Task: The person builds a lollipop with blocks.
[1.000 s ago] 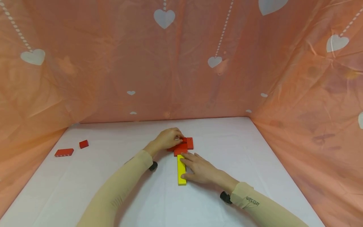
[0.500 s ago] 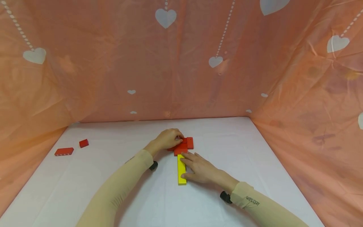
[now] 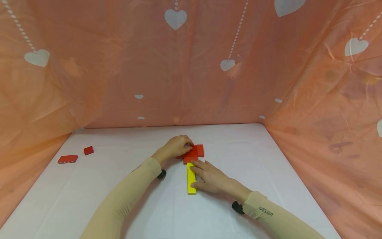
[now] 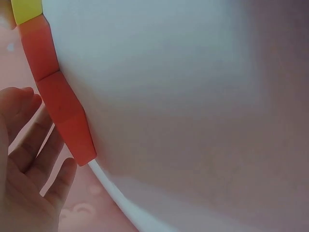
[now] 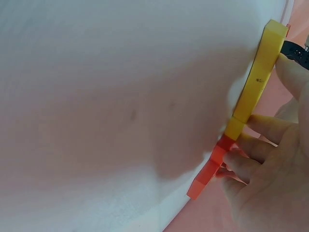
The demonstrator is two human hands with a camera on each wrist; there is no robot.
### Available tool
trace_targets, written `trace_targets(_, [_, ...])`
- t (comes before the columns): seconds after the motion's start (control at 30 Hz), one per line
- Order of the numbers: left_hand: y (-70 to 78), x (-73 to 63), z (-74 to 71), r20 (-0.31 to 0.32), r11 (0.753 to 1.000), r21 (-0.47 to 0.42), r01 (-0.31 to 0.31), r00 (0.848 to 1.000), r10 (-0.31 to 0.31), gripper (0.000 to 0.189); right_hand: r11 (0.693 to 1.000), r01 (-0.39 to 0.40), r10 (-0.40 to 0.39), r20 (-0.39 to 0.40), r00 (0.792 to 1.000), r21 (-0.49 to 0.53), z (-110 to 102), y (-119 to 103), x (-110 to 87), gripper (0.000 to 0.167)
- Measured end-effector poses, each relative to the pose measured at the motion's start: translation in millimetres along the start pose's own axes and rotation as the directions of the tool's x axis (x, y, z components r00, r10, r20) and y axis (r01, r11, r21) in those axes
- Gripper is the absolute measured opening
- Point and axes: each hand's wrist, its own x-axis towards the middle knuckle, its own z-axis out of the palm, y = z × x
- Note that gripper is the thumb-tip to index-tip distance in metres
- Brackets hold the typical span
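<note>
In the head view, my left hand (image 3: 176, 146) curls over a group of flat red blocks (image 3: 191, 153), its thumb and forefinger at a small block near the back. Part of the group is hidden under that hand. Seen from the left wrist, spread fingertips (image 4: 67, 169) lie along the red row. A long yellow block (image 3: 191, 182) runs toward me from the red pieces, with a short yellow block (image 5: 235, 128) at its far end. My right hand (image 3: 212, 177) rests along the yellow pieces' right side, fingers loosely extended, thumb near the close end.
On the left of the white table (image 3: 134, 212) lie a slanted red block (image 3: 68, 159) with white dots on its side and a small red block (image 3: 88, 150). An orange cloth with white hearts (image 3: 191, 66) hangs behind and at both sides.
The small red block at my left fingertips has come down flush among the other red blocks. My right hand stays in place; the view shifts slightly.
</note>
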Motion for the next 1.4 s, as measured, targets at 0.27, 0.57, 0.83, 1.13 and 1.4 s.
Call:
trace_targets(0.27, [-1.5,-7.5,-8.6,-0.036,0.998,-0.055,0.038,0.999,-0.04,0.027,1.0,-0.004,0.004,0.0,1.0,-0.013,1,0,1.2,0.071])
trace_targets(0.57, [-14.9,-28.7,-28.1,-0.141,0.992,-0.107,0.061,0.987,-0.076,0.031,1.0,-0.008,0.008,-0.004,1.0,-0.008,1,-1,2.2,0.071])
trace_targets(0.83, [-39.9,-56.4,-47.8,-0.216,0.986,-0.146,0.08,0.97,-0.111,0.033,1.0,-0.011,0.011,-0.008,1.0,-0.002,1,-2,1.9,0.07])
trace_targets(1.13, [-78.1,-87.9,-71.4,-0.312,0.986,-0.145,0.089,0.941,-0.13,0.032,1.0,-0.009,0.009,-0.008,1.0,0.009,0,-2,0.7,0.071])
trace_targets(1.4, [-104.1,-121.4,-85.5,-0.317,0.979,-0.118,0.164,0.928,-0.194,0.033,1.0,-0.014,0.014,-0.01,1.0,0.012,2,-1,1.3,0.071])
